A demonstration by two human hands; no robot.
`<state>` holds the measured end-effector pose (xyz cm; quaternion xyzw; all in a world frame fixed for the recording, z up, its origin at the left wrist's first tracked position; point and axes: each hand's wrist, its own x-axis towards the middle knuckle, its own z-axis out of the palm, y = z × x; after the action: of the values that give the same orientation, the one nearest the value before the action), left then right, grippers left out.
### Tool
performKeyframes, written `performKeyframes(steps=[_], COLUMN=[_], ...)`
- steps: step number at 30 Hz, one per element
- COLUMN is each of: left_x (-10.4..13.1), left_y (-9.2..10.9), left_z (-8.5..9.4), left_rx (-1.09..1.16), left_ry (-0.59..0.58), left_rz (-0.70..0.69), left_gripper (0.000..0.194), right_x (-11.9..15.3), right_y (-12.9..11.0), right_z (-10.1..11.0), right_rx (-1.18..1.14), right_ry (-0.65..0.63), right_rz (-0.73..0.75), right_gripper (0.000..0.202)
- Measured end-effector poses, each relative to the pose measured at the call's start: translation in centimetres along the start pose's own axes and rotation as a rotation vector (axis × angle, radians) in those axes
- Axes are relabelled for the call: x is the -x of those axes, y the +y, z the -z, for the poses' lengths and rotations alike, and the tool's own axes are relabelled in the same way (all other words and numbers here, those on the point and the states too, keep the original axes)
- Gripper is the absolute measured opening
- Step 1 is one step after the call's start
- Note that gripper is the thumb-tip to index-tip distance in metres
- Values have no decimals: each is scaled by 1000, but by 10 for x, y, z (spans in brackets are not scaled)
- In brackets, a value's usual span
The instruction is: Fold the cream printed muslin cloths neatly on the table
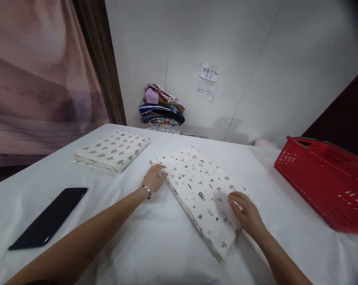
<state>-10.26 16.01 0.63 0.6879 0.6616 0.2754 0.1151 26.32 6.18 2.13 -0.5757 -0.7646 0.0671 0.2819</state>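
A white cloth with small plant and animal prints lies folded in layers on the white-covered table, turned at a slant. At its left corner, my left hand, with a bracelet on the wrist, has its fingers closed on the edge. My right hand is at the cloth's right edge, thumb and fingers bent and closed on the fabric, which is slightly blurred there. To the left lies another folded cloth, off-white with grey-green mushroom-like shapes and a few red ones. Neither hand touches it.
A black phone-like slab lies at the left front of the table. On the right stands a red basket. A pile of folded fabrics sits against the back wall, beside paper notes. A pinkish curtain hangs at left.
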Motion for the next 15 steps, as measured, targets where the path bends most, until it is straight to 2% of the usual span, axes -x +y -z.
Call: performKeyframes(steps=[3,5,10,15], left_x=[22,37,71,102], left_y=[3,4,19,61], left_z=[8,10,0,-17], left_rx=[40,34,-12,-3], left_ry=[-37,-53,-103,-272], left_rz=[-16,-105,-537,-899], left_gripper=[33,32,33,37], right_x=[-15,-18,-14,-17], right_y=[36,58,93,108], right_z=[4,5,7,14], right_rx=[186,276,233,153], right_ry=[95,87,-173,-205], right_rz=[-20,-103,-418,-573], right_gripper=[37,42,55,64])
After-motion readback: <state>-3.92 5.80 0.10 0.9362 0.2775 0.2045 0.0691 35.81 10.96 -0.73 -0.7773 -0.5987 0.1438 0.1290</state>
